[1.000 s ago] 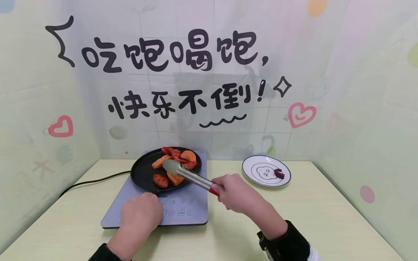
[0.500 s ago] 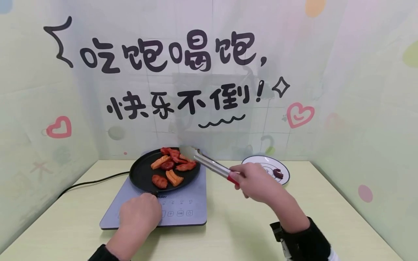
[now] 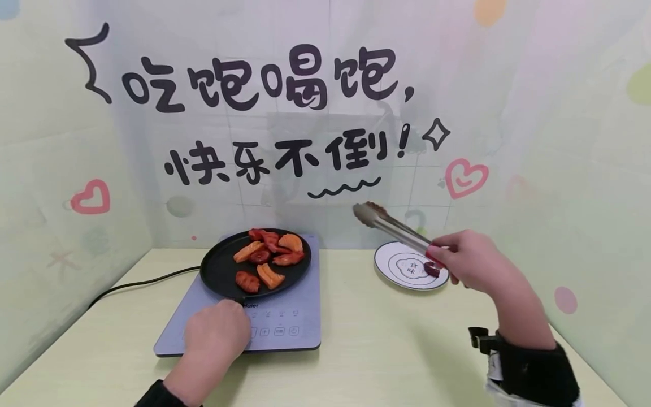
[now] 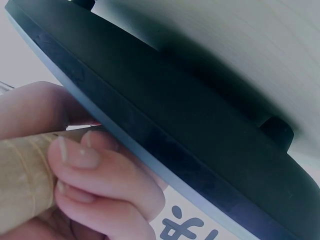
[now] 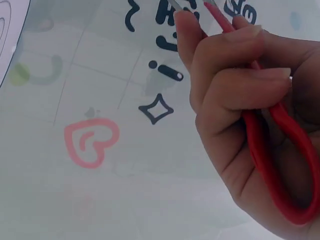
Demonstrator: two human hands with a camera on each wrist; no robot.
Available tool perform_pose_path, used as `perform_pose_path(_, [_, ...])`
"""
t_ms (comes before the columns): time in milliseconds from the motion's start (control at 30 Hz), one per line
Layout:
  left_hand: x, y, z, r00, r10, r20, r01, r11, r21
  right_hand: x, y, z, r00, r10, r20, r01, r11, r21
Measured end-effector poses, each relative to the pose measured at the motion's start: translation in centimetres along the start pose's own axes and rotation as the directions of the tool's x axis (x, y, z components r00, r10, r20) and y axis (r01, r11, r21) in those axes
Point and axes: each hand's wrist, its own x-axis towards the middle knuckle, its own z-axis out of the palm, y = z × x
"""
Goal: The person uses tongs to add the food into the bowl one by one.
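Observation:
In the head view my left hand (image 3: 217, 328) is at the front of a round black frying pan (image 3: 221, 274). The left wrist view has its fingers curled round the pan's tan handle (image 4: 25, 180). Several red and orange pieces of food (image 3: 270, 276) lie in the pan. My right hand (image 3: 475, 263) grips metal tongs (image 3: 402, 233) by their red handles (image 5: 297, 215). The tongs are raised, pointing left, in front of the wall and above a white plate (image 3: 389, 268). No food shows between their tips. A dark red piece of food (image 3: 431, 269) sits on the plate.
The pan stands on a grey induction cooker (image 3: 305, 322) with a black cord (image 3: 147, 281) running left. Underneath is a pale table (image 3: 366, 339). A printed wall covering (image 3: 325, 215) encloses the back and both sides.
From over the pan, my right hand has carried the tongs right and up to above the plate. The food under them is uncovered. My left hand stays at the pan handle.

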Motion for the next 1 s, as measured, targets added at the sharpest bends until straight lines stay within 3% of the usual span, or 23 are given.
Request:
perform_pose_path(167, [0.0, -0.1, 0.1, 1.0, 0.001, 0.005, -0.001, 1.0, 0.01, -0.1, 2.2, -1.2, 0.999, 0.044, -0.008, -0.045, 0.998, -0.048])
perform_pose_path(600, [0.0, 0.0, 0.1, 1.0, -0.001, 0.007, 0.001, 1.0, 0.009, -0.5, 7.9, -2.6, 0.973, 0.214, 0.088, -0.21, 0.976, -0.058])
perform_pose_path(1000, [0.1, -0.1, 0.2, 1.0, -0.002, 0.01, 0.002, 1.0, 0.0, -0.8, 10.9, -2.7, 0.942, 0.307, 0.133, -0.306, 0.952, -0.028])
